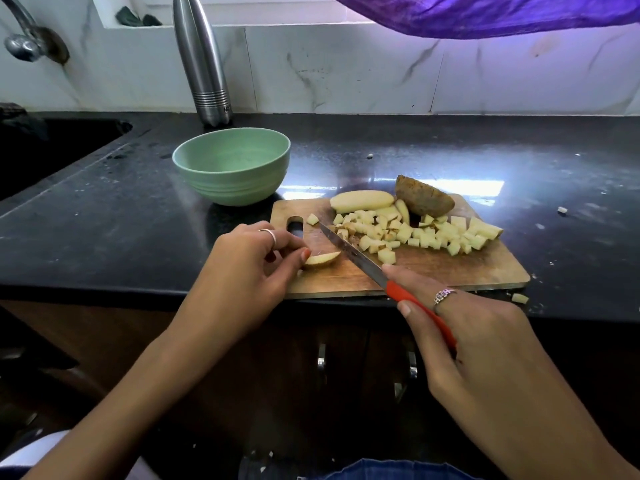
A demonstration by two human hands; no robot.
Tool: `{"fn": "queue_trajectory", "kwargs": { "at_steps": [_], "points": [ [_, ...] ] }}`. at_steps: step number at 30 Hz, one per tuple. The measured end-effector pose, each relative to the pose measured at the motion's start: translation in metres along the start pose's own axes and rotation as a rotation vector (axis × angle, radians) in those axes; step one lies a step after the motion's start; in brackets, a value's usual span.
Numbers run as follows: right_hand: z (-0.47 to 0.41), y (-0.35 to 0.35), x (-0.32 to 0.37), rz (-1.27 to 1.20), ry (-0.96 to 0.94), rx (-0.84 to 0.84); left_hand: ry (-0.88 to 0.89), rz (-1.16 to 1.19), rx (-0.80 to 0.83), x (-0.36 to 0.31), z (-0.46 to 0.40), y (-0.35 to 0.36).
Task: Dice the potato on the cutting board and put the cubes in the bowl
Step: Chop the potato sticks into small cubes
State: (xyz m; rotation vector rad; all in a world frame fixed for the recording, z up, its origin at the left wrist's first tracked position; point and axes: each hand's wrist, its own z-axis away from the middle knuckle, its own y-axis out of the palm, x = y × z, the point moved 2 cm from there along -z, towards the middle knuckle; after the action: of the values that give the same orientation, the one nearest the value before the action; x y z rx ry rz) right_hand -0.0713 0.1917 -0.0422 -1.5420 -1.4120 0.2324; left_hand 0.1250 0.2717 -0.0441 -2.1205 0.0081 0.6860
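A black stone counter (pixel 104 209) runs under a white marble-look wall, with a sink (pixel 45 147) at the far left and a steel bottle (pixel 204 60) standing at the wall. A green bowl (pixel 232 166) sits just beyond the left far corner of the wooden board (pixel 450 268). On the board lies a heap of cubes (pixel 415 233) toward the right, and behind them a peeled slice (pixel 362 201) and an unpeeled potato half (pixel 424 196). The left hand (pixel 249 268) pinches a wedge (pixel 322 259) at the board's near left, fingertips curled onto it. The right hand (pixel 485 348) grips the red handle of a knife (pixel 349 252), forefinger laid along the blade's back; the blade slants between the wedge and the cubes. One stray cube (pixel 520 298) lies on the counter off the board's near right corner.
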Motion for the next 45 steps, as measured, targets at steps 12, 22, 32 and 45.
{"fn": "queue_trajectory", "kwargs": {
  "at_steps": [12,22,32,45],
  "points": [
    [0.000,0.006,0.010,0.061,0.011,-0.018,0.010,0.016,0.030,-0.005,0.003,0.002],
    [0.000,0.007,0.013,0.260,-0.012,0.024,0.006,0.037,0.005,-0.005,0.003,0.005],
    [0.009,-0.006,0.016,0.435,-0.003,0.034,-0.025,0.049,-0.002,-0.006,0.004,0.004],
    [0.003,0.004,0.017,0.175,0.007,0.024,-0.028,0.077,-0.005,-0.006,0.005,0.008]
  ]
}}
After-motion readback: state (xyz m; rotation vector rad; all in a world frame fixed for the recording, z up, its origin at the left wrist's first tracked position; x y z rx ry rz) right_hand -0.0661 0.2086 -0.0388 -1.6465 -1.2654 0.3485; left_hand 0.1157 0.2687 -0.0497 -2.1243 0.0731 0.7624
